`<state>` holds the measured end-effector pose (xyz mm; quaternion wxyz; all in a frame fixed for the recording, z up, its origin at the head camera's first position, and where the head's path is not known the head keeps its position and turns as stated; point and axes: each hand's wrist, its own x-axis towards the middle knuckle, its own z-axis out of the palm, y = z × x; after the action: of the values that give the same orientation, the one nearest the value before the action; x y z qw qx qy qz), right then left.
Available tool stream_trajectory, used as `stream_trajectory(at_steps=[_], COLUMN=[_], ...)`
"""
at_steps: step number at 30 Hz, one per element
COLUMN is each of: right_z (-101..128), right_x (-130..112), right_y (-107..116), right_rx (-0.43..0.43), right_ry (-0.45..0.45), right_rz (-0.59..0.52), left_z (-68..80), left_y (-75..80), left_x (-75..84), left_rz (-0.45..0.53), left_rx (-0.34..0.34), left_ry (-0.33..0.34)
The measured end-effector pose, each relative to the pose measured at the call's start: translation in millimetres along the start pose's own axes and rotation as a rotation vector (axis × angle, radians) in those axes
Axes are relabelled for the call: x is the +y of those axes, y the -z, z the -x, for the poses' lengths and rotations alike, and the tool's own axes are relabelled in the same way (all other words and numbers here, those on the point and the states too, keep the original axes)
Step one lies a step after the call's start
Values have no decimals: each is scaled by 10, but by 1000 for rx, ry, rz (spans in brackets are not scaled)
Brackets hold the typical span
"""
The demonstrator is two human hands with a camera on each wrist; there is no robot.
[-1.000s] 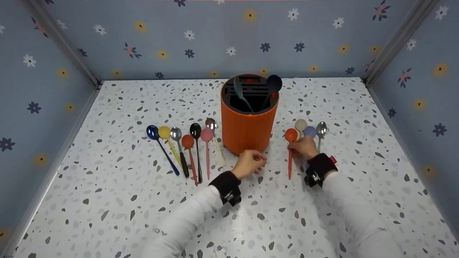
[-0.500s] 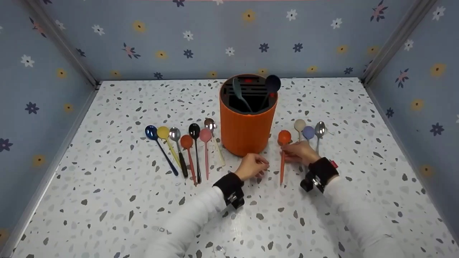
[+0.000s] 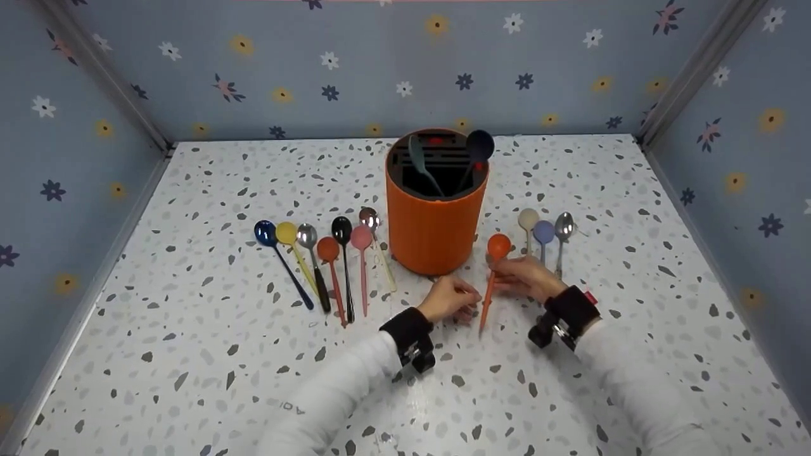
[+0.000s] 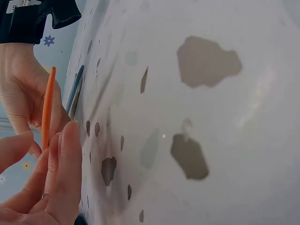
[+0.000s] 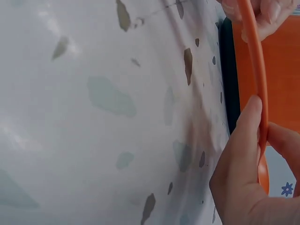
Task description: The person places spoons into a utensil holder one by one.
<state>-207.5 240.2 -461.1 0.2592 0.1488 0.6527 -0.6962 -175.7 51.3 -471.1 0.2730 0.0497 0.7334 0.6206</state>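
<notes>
Two hands meet just below centre of the head view, both at one orange spoon [image 3: 490, 278]. The right hand [image 3: 529, 278] pinches the spoon's handle near mid-length between thumb and curled fingers; the right wrist view confirms the thumb and fingers [image 5: 243, 154] closed around the thin orange handle. The left hand [image 3: 448, 297] lies just left of the handle's lower end with fingers loosely curled; in the left wrist view its fingertips [image 4: 65, 154] sit right beside the handle, and actual contact cannot be determined.

The spoon's long axis runs from lower left to upper right: the bowl points toward the upper part of the frame, near the base of the orange holder [image 3: 436, 209], and the handle tip points down toward the person. The spoon appears lifted or tilted off the table [image 3: 190, 354]; how far cannot be told. The right hand has the nearer and firmer hold; the left hand is nearest the handle tip.

The holder stands directly above the hands in the frame and already contains two dark utensils. To its right lie three spoons [image 3: 543, 237] side by side. To its left lies a row of seven spoons [image 3: 329, 259], handles pointing down-frame.
</notes>
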Motion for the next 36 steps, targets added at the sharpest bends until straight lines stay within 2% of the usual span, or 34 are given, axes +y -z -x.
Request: stream_trajectory(at_steps=[6, 11, 17, 25, 36], right_z=[36, 66, 114, 192, 318], right_x=[34, 46, 33, 10, -86], right_y=[-25, -61, -82, -119, -178], right_rx=[-67, -65, -41, -26, 4], right_ry=[17, 14, 22, 34, 48], right_rz=[-82, -151, -178, -167, -93], left_z=[17, 27, 31, 61, 146], left_y=[-28, -36, -49, -39, -21], left_x=[6, 20, 31, 69, 158], left_rz=[38, 41, 30, -9, 33], left_rx=[-40, -66, -82, -93, -98], left_ry=[-9, -16, -5, 13, 12])
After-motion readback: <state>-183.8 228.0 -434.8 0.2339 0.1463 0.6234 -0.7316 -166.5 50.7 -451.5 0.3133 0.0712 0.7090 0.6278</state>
